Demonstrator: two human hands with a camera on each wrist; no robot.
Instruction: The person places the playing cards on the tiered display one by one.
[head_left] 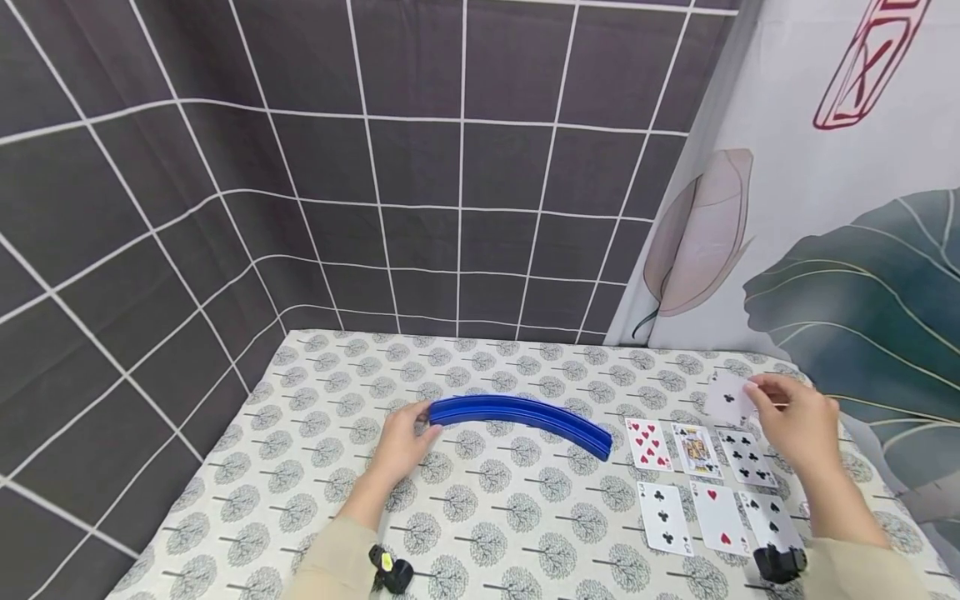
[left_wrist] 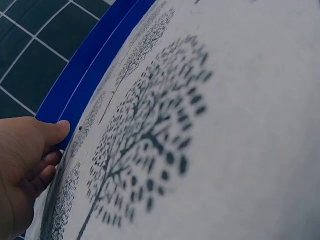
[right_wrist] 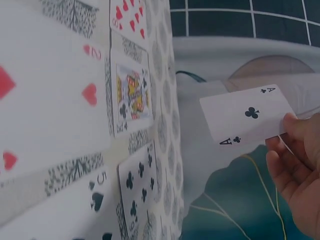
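Observation:
My left hand [head_left: 405, 442] grips the left end of a curved blue card holder [head_left: 517, 410], thumb on its front side; the holder bears no cards. In the left wrist view the thumb presses against the blue holder [left_wrist: 95, 65]. Over at the right, my right hand [head_left: 806, 425] pinches an ace of clubs [right_wrist: 250, 114] by its edge, raised above the cloth. Below that hand, face-up cards lie in two rows: an eight of hearts [head_left: 648, 445], a king of clubs [head_left: 697, 451] and a six of clubs [head_left: 747, 457] behind, a three of clubs [head_left: 664, 517], two of hearts [head_left: 720, 518] and five of spades [head_left: 771, 521] in front.
A white cloth [head_left: 465, 542] printed with grey trees covers the table. Dark tiled-pattern curtain [head_left: 420, 158] stands behind and to the left. A white curtain with leaf prints [head_left: 862, 283] hangs close by the right hand. Black cameras sit at both wrists.

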